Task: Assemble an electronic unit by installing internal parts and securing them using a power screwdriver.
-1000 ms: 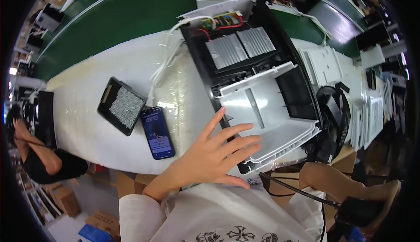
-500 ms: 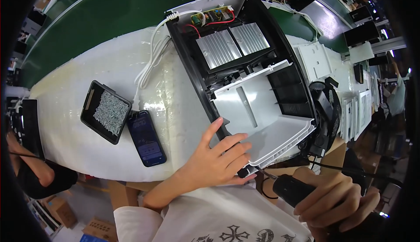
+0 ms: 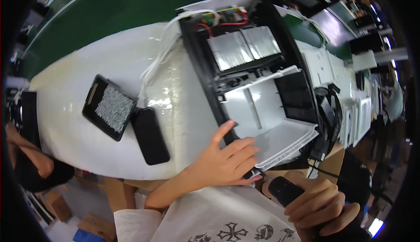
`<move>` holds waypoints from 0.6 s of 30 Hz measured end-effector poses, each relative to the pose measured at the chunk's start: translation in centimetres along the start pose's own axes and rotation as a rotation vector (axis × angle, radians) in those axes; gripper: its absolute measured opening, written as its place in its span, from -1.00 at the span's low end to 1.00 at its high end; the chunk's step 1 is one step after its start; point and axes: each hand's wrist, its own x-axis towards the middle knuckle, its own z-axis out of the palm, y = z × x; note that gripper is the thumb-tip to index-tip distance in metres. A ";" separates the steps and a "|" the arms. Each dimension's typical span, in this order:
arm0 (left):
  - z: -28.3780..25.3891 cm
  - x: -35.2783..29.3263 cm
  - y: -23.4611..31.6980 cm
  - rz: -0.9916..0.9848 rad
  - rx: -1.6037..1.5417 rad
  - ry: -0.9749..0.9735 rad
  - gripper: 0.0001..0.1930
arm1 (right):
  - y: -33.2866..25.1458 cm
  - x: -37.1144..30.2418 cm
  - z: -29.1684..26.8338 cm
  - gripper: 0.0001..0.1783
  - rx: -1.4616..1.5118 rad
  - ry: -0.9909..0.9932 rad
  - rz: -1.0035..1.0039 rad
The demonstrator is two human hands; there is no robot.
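Note:
My left hand [image 3: 225, 163] lies across the near left corner of a black appliance housing [image 3: 203, 71], fingers spread over its edge and the thumb low at the near end. Inside the housing's near half sits a white tray-like panel [image 3: 280, 141]. Wrapped in my right hand [image 3: 321, 209] is a black power screwdriver [image 3: 286, 191], held just off that near corner. Blur hides whether its bit touches anything. Farther inside are two finned metal heat sinks [image 3: 245, 47] and a circuit board [image 3: 225, 15] with red wires.
Left on the padded white table covering [image 3: 74, 150] stand a black bin [image 3: 92, 106] of screws [image 3: 114, 109] and a dark phone [image 3: 151, 137]. A white cable [image 3: 153, 67] runs from the housing. White panels [image 3: 361, 115] stack at right. Another person's arm [image 3: 33, 154] shows far left.
The view has shifted, so the housing appears farther right. My right hand and screwdriver have moved a little left, and its shaft no longer shows clearly. The phone's lit screen has gone dark.

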 end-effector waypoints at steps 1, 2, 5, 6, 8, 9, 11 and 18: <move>0.1 -0.1 -0.1 0.018 -0.017 0.004 -0.62 | 0.1 -0.1 0.3 -0.50 0.032 -0.016 -0.005; 0.0 0.0 -0.1 0.036 -0.025 0.013 -0.60 | 0.0 -0.1 0.5 -0.49 0.018 -0.014 0.013; 0.4 -0.2 -0.2 0.052 -0.075 0.028 -0.63 | -0.6 0.5 -0.2 -0.44 0.027 -0.147 0.146; -0.1 0.0 -0.3 0.073 -0.098 0.020 -0.61 | -0.6 0.2 -0.1 -0.44 0.026 -0.137 0.125; -0.3 0.2 0.0 0.060 -0.105 0.062 -0.62 | -0.7 0.0 0.3 -0.44 0.058 -0.142 0.094; 0.0 -0.1 0.1 0.074 -0.143 0.098 -0.63 | -0.5 -0.3 0.4 -0.50 0.038 -0.114 0.092; 0.3 -0.2 0.0 0.066 -0.130 0.123 -0.63 | -0.2 -0.7 1.0 -0.55 0.031 -0.093 0.090; 0.1 -0.1 -0.4 0.091 -0.259 0.175 -0.67 | 0.8 0.0 2.2 -0.80 0.128 -0.071 0.018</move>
